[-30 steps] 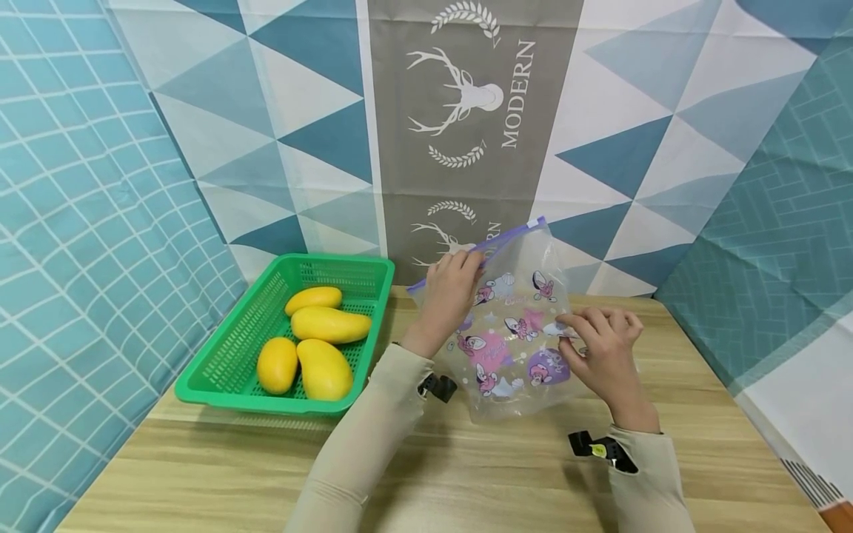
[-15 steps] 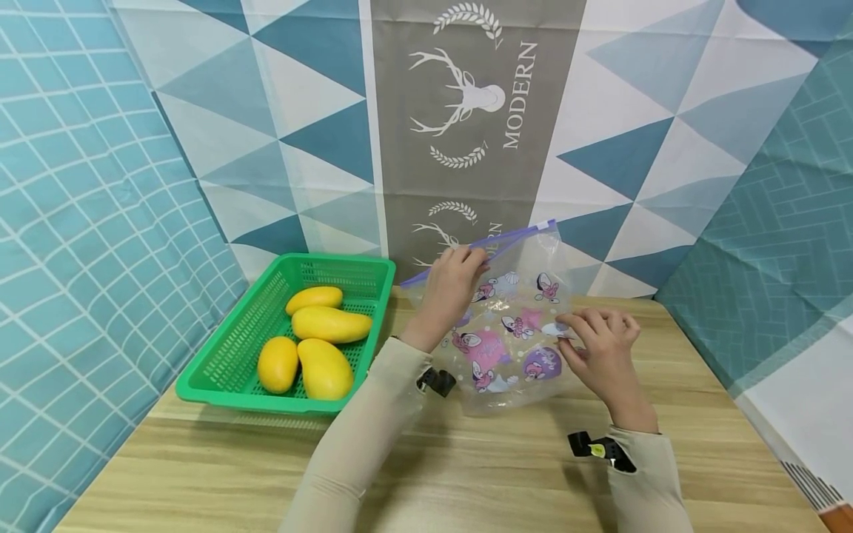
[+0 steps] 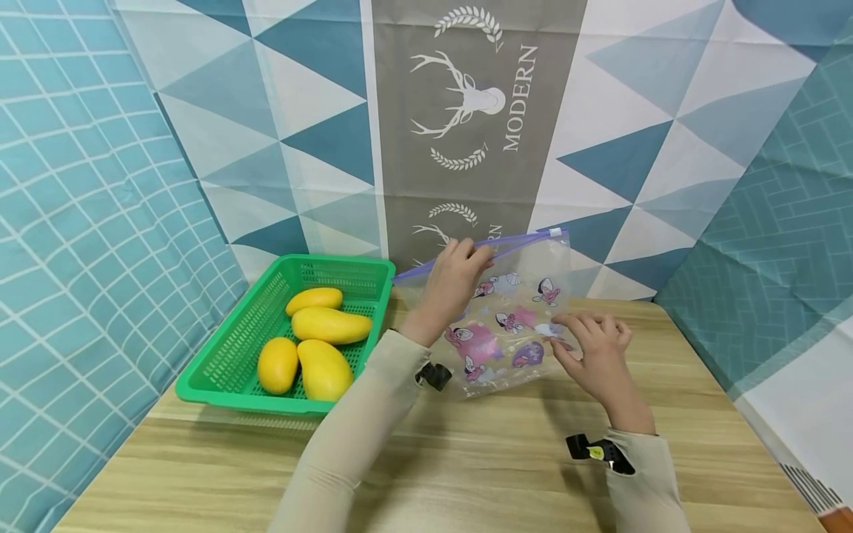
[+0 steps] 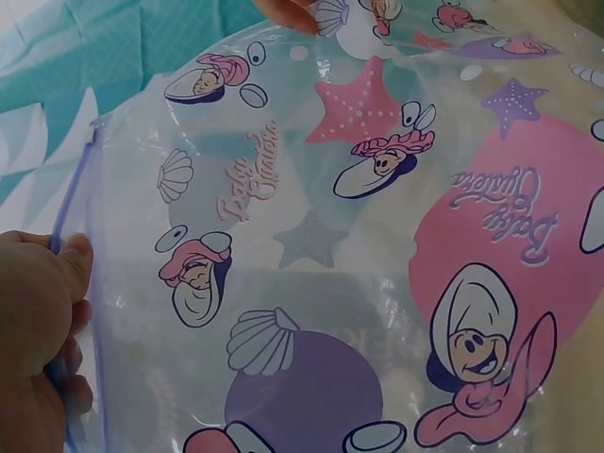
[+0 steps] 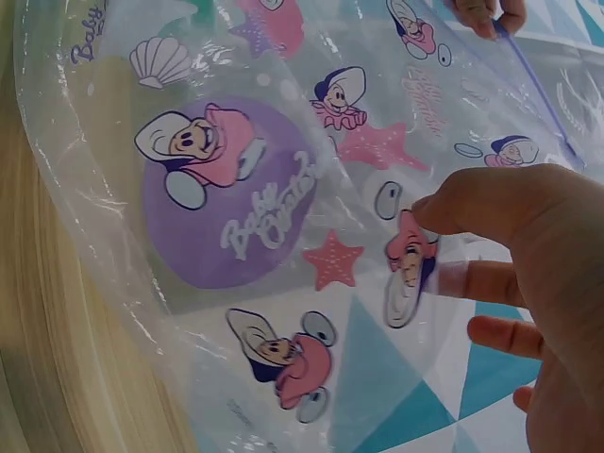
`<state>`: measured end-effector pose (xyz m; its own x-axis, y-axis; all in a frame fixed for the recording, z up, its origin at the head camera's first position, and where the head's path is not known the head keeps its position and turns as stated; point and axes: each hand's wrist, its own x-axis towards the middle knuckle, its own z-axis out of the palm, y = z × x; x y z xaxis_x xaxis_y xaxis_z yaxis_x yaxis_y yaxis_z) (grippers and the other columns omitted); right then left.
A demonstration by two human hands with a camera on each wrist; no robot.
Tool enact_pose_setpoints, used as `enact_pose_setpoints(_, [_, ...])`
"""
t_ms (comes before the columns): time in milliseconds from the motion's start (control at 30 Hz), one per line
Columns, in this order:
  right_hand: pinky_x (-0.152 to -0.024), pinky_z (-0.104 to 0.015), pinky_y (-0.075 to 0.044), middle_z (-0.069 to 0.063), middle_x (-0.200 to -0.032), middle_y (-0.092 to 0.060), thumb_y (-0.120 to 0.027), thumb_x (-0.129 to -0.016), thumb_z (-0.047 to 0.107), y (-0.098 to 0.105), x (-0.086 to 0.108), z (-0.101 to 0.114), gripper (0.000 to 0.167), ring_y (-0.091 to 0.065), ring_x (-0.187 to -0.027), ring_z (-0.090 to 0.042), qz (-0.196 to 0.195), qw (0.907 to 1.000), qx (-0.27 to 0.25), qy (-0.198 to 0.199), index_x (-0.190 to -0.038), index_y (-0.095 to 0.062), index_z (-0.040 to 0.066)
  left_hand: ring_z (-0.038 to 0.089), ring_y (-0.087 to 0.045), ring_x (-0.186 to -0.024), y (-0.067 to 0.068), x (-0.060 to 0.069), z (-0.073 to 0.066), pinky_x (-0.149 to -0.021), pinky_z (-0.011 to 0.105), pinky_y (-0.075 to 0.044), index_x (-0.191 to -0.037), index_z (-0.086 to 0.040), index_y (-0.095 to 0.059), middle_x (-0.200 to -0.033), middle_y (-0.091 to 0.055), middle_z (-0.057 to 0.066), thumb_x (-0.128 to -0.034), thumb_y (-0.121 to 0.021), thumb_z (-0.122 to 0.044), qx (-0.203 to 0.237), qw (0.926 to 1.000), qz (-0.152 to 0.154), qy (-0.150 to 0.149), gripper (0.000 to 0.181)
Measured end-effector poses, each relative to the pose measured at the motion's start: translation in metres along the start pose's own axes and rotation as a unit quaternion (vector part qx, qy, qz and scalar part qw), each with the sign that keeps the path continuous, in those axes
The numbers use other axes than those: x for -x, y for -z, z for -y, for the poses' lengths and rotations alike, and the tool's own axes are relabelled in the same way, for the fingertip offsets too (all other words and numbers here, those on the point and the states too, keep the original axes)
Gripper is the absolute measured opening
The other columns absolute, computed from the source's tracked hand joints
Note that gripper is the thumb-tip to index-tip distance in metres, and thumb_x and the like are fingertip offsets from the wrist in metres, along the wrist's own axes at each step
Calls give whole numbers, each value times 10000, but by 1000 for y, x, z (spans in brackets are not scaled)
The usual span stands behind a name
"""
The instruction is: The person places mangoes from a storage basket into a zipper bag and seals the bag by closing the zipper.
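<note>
Clear plastic fills the head view's middle: a printed bag (image 3: 513,303) tilts over the surface (image 3: 506,466), right of the green basket (image 3: 260,403) of mangoes (image 3: 331,325). In the left wrist view, the left hand (image 4: 38,330) clamps the purple zip strip (image 4: 75,179). In the right wrist view, the right hand (image 5: 566,245) pinches the bag's side lightly; slick film could slip free, letting it sag.

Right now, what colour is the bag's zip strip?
The zip strip is purple, clearest in the head view.

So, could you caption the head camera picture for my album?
The left hand and right hand hold a purple-zipped bag beside a green basket of four yellow mangoes.
</note>
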<state>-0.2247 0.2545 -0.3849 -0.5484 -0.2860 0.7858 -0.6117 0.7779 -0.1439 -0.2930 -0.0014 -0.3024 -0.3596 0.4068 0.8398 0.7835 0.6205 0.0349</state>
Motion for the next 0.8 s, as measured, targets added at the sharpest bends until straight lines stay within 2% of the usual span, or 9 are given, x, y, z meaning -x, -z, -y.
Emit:
enact_pose_setpoints(267, [-896, -695, -164, -171, -1090, -672, -762, -808, 44, 3, 2, 3, 304, -480, -1009, -408, 391, 9984, -168, -373, -1091, -673, 110, 225, -345, -702, 4, -4, 0, -644, 326, -313, -938, -72, -564, -776, -472, 67, -974, -620, -129, -313, 9988, 136, -351, 88])
enact_pose_setpoints(533, [-908, -701, -161, -187, -1166, -641, -760, -808, 10, 7, 1, 5, 274, -480, -1037, -415, 573, 9972, -288, -382, -1062, -705, 96, 210, -373, -697, 3, -7, 0, -636, 315, -320, -916, -93, -593, -761, -492, 40, -962, -650, -147, -738, 9941, 308, -738, 91])
enact_pose_setpoints(800, [-914, -701, -162, -174, -1166, -651, -758, -802, -2, 15, 0, 8, 303, -479, -1043, -387, 553, 9971, -418, -324, -1084, -697, 89, 194, -342, -708, 6, -5, -2, -634, 304, -286, -917, -118, -610, -752, -459, 23, -964, -646, -200, -816, 9923, 527, -764, 102])
